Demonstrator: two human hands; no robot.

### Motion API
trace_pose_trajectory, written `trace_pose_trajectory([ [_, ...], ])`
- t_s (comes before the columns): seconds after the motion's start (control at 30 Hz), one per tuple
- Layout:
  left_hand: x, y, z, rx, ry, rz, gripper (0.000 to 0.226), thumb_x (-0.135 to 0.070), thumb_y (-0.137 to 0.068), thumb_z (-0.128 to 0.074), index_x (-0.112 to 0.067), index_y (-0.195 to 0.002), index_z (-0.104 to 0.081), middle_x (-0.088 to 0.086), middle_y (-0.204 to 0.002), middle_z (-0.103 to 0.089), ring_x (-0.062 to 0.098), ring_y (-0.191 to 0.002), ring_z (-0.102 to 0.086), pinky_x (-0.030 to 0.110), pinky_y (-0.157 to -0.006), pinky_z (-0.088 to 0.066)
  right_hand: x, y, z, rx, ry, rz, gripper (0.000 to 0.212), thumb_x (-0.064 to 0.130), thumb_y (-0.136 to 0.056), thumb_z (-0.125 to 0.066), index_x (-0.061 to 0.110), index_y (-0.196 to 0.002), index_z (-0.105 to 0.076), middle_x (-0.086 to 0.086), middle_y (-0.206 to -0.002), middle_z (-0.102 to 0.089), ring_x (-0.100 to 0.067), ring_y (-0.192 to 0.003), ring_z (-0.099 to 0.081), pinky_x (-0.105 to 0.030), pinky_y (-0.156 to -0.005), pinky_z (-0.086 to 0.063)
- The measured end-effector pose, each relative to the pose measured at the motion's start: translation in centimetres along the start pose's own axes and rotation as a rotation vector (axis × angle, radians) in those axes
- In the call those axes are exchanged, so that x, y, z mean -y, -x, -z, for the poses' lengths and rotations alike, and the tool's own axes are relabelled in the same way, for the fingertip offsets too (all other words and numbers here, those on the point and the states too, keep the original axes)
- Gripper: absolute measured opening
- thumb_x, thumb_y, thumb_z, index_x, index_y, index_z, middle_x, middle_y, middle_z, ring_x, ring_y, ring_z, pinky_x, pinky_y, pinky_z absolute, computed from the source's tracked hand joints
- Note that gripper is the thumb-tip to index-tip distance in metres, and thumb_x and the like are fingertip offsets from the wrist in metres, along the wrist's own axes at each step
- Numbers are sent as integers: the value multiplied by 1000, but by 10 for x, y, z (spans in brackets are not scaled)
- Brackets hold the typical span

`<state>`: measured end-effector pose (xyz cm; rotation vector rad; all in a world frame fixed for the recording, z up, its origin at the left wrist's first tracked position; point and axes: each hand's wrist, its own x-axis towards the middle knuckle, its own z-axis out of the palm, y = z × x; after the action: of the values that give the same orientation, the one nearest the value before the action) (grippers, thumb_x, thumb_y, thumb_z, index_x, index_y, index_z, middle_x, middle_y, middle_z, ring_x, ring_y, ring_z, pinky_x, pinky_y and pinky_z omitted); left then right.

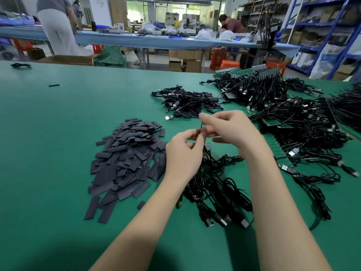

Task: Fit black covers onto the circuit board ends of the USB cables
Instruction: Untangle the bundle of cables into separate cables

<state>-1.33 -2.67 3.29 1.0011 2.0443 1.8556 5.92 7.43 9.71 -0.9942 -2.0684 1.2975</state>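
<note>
Bare forearms (pixel 283 202), no sleeves

Bare mat (pixel 58 133) left; cable heaps (pixel 293 118) (tangled) right.

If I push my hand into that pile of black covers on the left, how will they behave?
The black covers look like thin flat strips lying loosely overlapped, so they would probably slide and scatter over the green mat rather than roll. They seem light. Strays already lie apart at the pile's near edge, which suggests they shift easily.

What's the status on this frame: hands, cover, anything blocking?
Left hand and right hand pinch a thin blurred piece together over the green mat. Cover fit unclear. Pile of flat black covers lies left, tangled black USB cables below. Nothing blocking.
</note>
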Motion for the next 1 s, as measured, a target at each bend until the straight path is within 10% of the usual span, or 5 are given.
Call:
trace_pose_trajectory([
  [0.2,3,-2,10,-42,360,134,13,-20,-102,-59,-23,-108,-70,-14,-72,-72,4,-61,-66,30,-64,-58,9,-14,-3,-94,60,174,15,38,-87,-69,25,-80,-73,0,-82,-76,-21,-81,-72,-41,-77,-61],
  [0.5,8,-7,37,-179,710,343,15,-15,-105,-53,-15,-99,-67,-2,-76,-72,10,-68,-67,21,-62,-54,4,-65,-75,513,551,227,35,9,-91,-62,31,-64,-56,15,-66,-62,-2,-61,-54,-8,-54,-39],
  [0.7,6,-12,43,-119,641,326,15,-16,-104,-56,-16,-104,-71,2,-95,-74,9,-75,-68,20,-70,-56,4,-72,-94,419,868,461,18,9,-92,-52,9,-75,-55,-8,-86,-57,-26,-84,-52,-32,-72,-42],
  [0.87,2,-12,43,-44,699,323,11,-13,-102,-58,-12,-109,-67,0,-85,-77,11,-76,-71,22,-74,-59,-1,-67,-65,257,541,349,26,11,-86,-63,21,-64,-52,7,-64,-55,-9,-60,-48,-11,-50,-34],
  [1.0,1,-12,44,30,753,375,11,-8,-100,-60,-14,-108,-64,3,-80,-71,13,-69,-67,22,-67,-57,-11,-50,-36,281,-111,96,24,9,-86,-75,19,-75,-55,4,-66,-55,-10,-55,-51,-20,-54,-42],
])
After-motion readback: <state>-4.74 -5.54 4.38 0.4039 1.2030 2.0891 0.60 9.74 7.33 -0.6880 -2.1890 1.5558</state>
